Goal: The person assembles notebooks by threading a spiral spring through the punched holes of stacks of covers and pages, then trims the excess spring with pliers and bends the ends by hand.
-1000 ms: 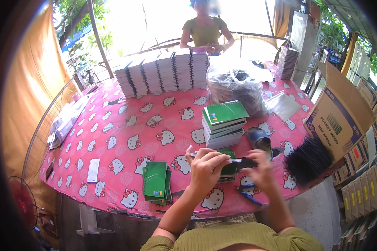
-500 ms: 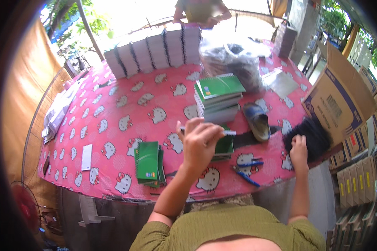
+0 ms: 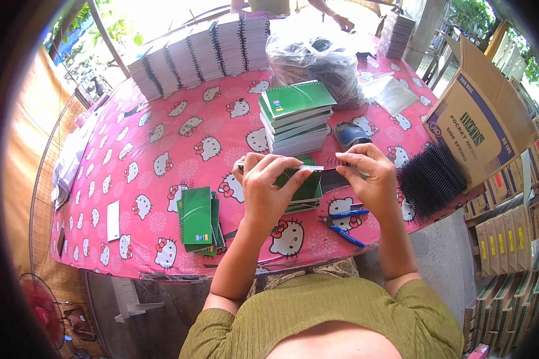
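Observation:
My left hand (image 3: 268,186) grips a green-covered notebook (image 3: 308,186) and holds it edge-on above the pink patterned table (image 3: 161,155). My right hand (image 3: 372,178) pinches a black spiral coil (image 3: 336,175) against the notebook's right end. A stack of green notebooks (image 3: 296,116) stands just beyond my hands. More green notebooks (image 3: 197,218) lie to my left. A pile of black coils (image 3: 431,179) sits at the table's right edge, and blue-handled pliers (image 3: 341,224) lie under my right wrist.
Rows of white paper blocks (image 3: 197,54) line the far edge, beside a filled plastic bag (image 3: 317,57). An open cardboard box (image 3: 479,125) stands at the right. Another person's hand (image 3: 343,22) reaches in at the far side. A white card (image 3: 113,220) lies left.
My right hand reached out to the pile of black coils and has come back to the notebook with a coil. My left hand has kept its hold on the notebook.

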The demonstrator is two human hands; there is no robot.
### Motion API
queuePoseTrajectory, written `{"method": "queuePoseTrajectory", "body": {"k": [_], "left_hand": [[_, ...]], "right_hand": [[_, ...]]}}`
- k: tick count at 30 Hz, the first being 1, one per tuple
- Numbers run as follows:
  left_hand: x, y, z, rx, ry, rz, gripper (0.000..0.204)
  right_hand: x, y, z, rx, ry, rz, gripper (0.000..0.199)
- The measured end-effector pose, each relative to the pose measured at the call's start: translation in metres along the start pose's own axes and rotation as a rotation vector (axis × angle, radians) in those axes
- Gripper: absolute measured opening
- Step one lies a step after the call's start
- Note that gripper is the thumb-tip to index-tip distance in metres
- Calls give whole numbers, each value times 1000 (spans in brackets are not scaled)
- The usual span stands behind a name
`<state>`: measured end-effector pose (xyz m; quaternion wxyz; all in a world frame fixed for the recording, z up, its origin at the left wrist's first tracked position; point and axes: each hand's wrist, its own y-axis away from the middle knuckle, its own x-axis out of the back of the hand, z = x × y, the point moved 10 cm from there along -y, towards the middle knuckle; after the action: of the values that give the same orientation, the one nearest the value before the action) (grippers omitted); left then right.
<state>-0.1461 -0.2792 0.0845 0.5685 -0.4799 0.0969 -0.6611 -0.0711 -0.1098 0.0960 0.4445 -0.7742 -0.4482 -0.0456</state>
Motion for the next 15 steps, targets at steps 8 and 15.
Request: {"method": "queuePoseTrajectory", "body": {"k": [8,15], "left_hand": [[4,-1,5,-23,-11,34,20],[4,-1,5,-32,16,56,20]], "right_hand": [[-6,-12,7,-28,22,-53,21],[-20,-10,15,-62,-176,-273,24]]}}
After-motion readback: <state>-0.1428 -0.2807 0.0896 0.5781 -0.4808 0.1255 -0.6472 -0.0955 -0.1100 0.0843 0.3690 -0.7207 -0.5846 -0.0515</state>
